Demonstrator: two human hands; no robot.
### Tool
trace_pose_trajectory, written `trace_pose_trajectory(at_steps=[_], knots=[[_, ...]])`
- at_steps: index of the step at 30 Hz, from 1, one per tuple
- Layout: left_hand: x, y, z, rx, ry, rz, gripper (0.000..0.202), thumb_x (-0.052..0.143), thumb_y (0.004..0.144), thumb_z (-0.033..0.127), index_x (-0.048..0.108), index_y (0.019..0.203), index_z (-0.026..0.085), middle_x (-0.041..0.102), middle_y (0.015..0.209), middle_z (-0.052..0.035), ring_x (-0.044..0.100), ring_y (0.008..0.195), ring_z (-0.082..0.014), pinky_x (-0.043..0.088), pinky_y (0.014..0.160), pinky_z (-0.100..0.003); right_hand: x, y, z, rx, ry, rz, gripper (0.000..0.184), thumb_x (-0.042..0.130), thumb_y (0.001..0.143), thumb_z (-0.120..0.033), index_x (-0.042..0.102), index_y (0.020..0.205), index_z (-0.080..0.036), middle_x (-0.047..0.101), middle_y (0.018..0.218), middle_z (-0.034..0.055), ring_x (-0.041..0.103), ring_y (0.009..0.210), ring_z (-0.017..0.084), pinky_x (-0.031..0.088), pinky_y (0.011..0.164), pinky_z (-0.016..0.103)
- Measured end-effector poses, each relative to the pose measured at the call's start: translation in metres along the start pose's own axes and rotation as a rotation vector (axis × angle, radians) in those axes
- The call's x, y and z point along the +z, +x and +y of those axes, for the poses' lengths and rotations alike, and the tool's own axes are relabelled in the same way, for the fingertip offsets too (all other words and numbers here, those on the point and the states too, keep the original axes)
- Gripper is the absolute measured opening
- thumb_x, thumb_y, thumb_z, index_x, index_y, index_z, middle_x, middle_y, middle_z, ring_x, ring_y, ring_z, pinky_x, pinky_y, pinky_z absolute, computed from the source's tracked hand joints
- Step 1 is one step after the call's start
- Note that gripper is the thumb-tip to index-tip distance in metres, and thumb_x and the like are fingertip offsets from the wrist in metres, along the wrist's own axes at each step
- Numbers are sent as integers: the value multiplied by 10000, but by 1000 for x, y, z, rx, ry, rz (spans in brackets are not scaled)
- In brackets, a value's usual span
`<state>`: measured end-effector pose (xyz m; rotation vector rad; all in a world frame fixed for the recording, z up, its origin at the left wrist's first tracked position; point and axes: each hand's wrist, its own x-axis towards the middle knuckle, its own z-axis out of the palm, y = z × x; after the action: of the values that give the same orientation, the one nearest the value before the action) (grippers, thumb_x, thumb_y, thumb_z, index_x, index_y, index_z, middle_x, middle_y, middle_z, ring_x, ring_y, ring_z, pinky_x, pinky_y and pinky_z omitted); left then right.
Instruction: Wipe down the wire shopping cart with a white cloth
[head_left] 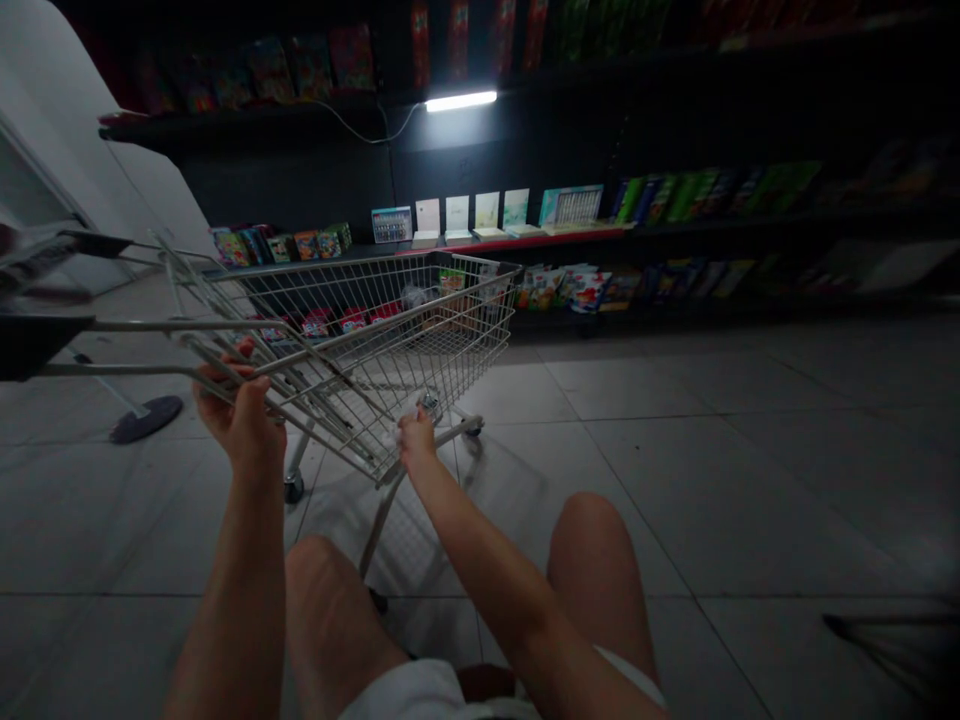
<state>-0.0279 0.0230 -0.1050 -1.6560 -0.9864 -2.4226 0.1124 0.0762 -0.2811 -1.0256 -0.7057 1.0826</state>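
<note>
A wire shopping cart stands sideways in front of me on its casters. My left hand is closed around the upper rail of its near side, close to the handle end, with the thumb up. My right hand is lower, at the bottom edge of the basket, above a cart leg. Its fingers are closed on a small white wad, perhaps a cloth, pressed against the wire frame. The wad is mostly hidden by the hand. The cart's black handle end reaches the left edge.
Dark store shelves with boxes, books and bagged goods run along the back. A lit tube lamp hangs there. A round dark stand base is on the tiled floor at left. My bent knees flank my right forearm.
</note>
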Motion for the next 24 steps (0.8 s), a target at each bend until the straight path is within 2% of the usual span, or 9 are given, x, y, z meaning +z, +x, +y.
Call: trace_pose_trajectory(at_steps=[3, 6, 9, 10, 13, 15, 18, 21, 24], knots=[[-5, -3, 0, -43, 33, -52, 195, 598, 721, 232, 426, 811, 253, 579, 954, -1, 632, 1013, -194, 491, 957, -410, 1, -14, -43, -55, -23, -117, 405, 498, 771, -127, 643, 1148, -147, 693, 782, -23, 635, 649, 116, 547, 639, 237], [-14, -20, 3, 4, 122, 92, 323, 703, 696, 253, 428, 865, 242, 522, 916, 14, 583, 847, -147, 491, 831, -336, 0, -22, -98, -467, -145, -223, 587, 474, 729, -72, 591, 1291, -196, 672, 1230, 24, 638, 1116, 166, 507, 1005, 318], [-13, -48, 20, 224, 217, 280, 171, 590, 821, 263, 425, 801, 224, 401, 759, 40, 455, 683, -116, 422, 681, -282, 5, -11, -120, -891, -344, -267, 647, 424, 783, -40, 489, 1406, -201, 415, 1533, 39, 357, 1443, 170, 313, 1208, 365], [-6, -54, 30, 295, 238, 184, 134, 528, 854, 260, 432, 771, 220, 395, 720, 35, 442, 664, -124, 408, 655, -285, 6, -4, -113, -980, -426, -314, 639, 416, 802, -37, 476, 1418, -195, 363, 1564, 41, 288, 1479, 168, 284, 1227, 371], [31, -50, 63, 512, 304, -410, 120, 545, 841, 276, 489, 756, 213, 513, 736, 1, 498, 674, -138, 427, 637, -284, -3, 12, -55, -1052, -655, -460, 602, 456, 808, -40, 514, 1391, -180, 360, 1566, 50, 192, 1513, 186, 244, 1250, 405], [65, -27, 77, 497, 415, -552, 150, 531, 861, 319, 528, 762, 206, 565, 744, -25, 552, 722, -156, 457, 676, -291, -23, 17, -1, -917, -731, -465, 657, 499, 737, -9, 529, 1379, -149, 410, 1535, 91, 235, 1501, 225, 275, 1234, 439], [110, 17, 73, 281, 862, -722, 348, 430, 910, 452, 634, 913, 170, 671, 946, -123, 618, 939, -244, 479, 787, -355, -58, 18, 55, -657, -767, -440, 720, 500, 655, 35, 559, 1353, -135, 483, 1476, 133, 417, 1412, 253, 402, 1157, 436], [132, 42, 50, -1, 1257, -1089, 612, 316, 928, 583, 693, 1010, 107, 707, 993, -200, 651, 987, -330, 484, 814, -414, -67, 20, 48, -569, -727, -326, 729, 452, 671, 40, 555, 1360, -175, 512, 1455, 109, 487, 1361, 211, 428, 1136, 403], [132, 41, 31, 3, 1390, -1206, 712, 179, 961, 551, 716, 1065, 95, 721, 1026, -221, 671, 1005, -352, 483, 837, -434, -40, 27, -6, -803, -611, -232, 711, 419, 734, 21, 504, 1406, -194, 385, 1549, 79, 348, 1453, 178, 345, 1196, 371]])
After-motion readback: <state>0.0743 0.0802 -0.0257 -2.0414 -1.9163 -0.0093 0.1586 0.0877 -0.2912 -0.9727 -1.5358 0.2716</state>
